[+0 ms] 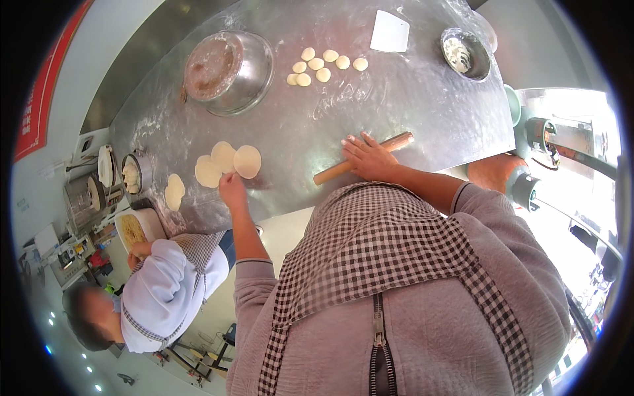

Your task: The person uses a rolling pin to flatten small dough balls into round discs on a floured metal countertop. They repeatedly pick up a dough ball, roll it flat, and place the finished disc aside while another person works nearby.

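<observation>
My left hand, slightly blurred and with its fingers curled, is at the lower edge of a round, thin dough wrapper. Whether the fingers pinch that edge cannot be made out. Overlapping dough wrappers lie just left of it. Farther left, two more wrappers overlap on the floured metal table. My right hand rests palm down across a wooden rolling pin, fingers spread beyond it. The pin lies slanted near the table's front edge, both ends showing.
Several small dough pieces sit near the upturned metal pot. A white scraper and a bowl of flour are farther right. At left, a co-worker handles a tub of filling near a dough-filled metal pot.
</observation>
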A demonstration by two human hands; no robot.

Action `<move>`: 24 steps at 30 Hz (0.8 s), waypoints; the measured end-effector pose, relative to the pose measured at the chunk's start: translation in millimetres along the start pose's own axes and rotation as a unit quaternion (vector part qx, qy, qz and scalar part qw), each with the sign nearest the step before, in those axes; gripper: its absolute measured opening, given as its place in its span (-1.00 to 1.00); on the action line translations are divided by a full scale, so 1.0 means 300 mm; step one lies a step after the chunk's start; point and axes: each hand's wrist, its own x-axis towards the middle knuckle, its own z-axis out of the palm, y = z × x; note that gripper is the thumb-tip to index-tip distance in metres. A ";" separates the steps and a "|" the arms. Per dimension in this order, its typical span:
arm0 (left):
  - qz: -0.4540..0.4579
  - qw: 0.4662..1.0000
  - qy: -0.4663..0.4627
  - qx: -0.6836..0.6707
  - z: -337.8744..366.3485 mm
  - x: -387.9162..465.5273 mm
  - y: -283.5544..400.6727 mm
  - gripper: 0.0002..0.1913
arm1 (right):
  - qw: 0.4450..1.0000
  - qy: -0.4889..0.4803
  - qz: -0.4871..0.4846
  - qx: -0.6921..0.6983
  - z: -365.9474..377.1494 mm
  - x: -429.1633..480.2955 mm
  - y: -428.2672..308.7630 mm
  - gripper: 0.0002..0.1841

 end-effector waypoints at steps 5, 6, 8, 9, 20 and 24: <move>0.190 0.970 -0.148 0.014 0.380 0.071 0.455 -0.69 | 0.999 0.014 -0.039 0.025 0.010 -0.006 0.022 -0.47; 0.240 0.958 -0.151 0.032 0.453 0.087 0.554 -0.67 | 0.999 0.019 -0.029 0.026 0.012 -0.008 0.029 -0.48; 0.340 0.933 -0.100 0.060 0.570 0.100 0.708 -0.68 | 0.999 -0.007 0.017 0.048 0.015 -0.024 0.039 -0.53; 0.348 0.928 -0.106 0.084 0.603 0.103 0.756 -0.68 | 0.998 0.032 0.034 0.040 0.014 -0.039 0.042 -0.53; 0.307 0.907 -0.271 0.099 0.557 -0.311 0.635 -0.83 | 0.988 0.009 0.149 0.046 -0.010 -0.210 0.040 -0.37; 0.285 0.888 -0.354 0.070 0.538 -0.447 0.573 -0.83 | 0.987 0.050 0.154 0.010 -0.031 -0.096 0.066 -0.14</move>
